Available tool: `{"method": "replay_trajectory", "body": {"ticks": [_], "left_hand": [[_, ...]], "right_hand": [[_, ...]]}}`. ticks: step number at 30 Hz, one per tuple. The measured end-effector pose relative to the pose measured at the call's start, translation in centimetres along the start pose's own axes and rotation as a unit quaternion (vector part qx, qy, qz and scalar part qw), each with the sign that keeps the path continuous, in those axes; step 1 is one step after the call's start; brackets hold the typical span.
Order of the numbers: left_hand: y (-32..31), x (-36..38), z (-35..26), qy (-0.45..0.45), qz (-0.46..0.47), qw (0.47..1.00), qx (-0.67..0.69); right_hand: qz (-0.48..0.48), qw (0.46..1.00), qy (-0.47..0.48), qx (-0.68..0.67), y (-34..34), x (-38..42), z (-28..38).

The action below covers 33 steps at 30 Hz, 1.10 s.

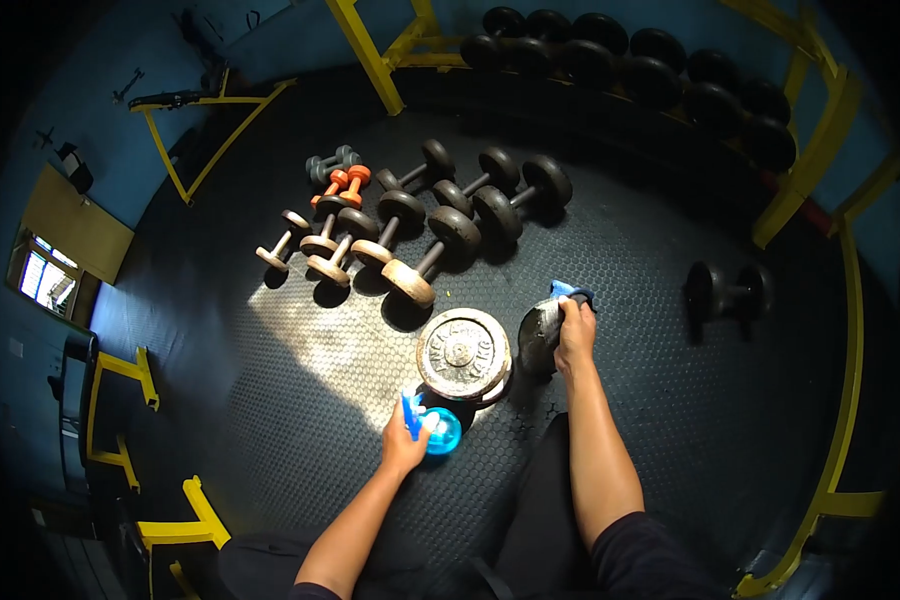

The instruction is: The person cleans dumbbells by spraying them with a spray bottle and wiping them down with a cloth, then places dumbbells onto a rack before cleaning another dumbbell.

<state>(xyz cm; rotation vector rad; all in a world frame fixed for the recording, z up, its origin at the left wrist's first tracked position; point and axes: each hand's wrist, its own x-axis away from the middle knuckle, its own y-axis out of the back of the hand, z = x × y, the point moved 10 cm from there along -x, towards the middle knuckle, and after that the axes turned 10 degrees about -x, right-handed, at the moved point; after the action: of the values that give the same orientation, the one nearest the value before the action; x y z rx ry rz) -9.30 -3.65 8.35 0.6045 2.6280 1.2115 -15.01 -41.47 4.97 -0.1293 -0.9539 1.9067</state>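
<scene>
My left hand (406,440) is closed around a translucent blue spray bottle (442,432), low in front of me. Up and to the right, my right hand (574,335) grips a blue cloth (568,290) at the upper edge of a black weight plate (539,340) that is tilted up on its edge. Between my hands a round, worn weight plate (462,354) with raised lettering lies face up in sunlight, with another dark rim partly visible beneath it. The spray bottle is just below this plate.
Several black dumbbells (522,197) lie in rows ahead, with orange dumbbells (354,184) at their far left. Another dumbbell (728,292) lies at right. Yellow-framed racks (810,170) and benches (185,515) stand around the dark rubber floor (270,400).
</scene>
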Motion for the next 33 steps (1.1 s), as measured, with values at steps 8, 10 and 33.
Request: {"method": "replay_trajectory", "body": {"ticks": [8, 10, 33], "left_hand": [[-3.1, 1.9, 6.3, 0.052, 0.052, 0.995, -0.065], [-2.6, 2.0, 5.9, 0.039, 0.061, 0.994, -0.085], [19.1, -2.6, -13.6, -0.172, 0.114, 0.945, -0.254]], "right_hand": [[0.166, 0.973, 0.01, 0.16, -3.0, 3.3, 3.1], [0.258, 0.908, 0.061, 0.325, -5.1, 5.6, 4.2], [0.463, 0.451, 0.256, 0.719, -10.6, 21.5, -5.6]]}}
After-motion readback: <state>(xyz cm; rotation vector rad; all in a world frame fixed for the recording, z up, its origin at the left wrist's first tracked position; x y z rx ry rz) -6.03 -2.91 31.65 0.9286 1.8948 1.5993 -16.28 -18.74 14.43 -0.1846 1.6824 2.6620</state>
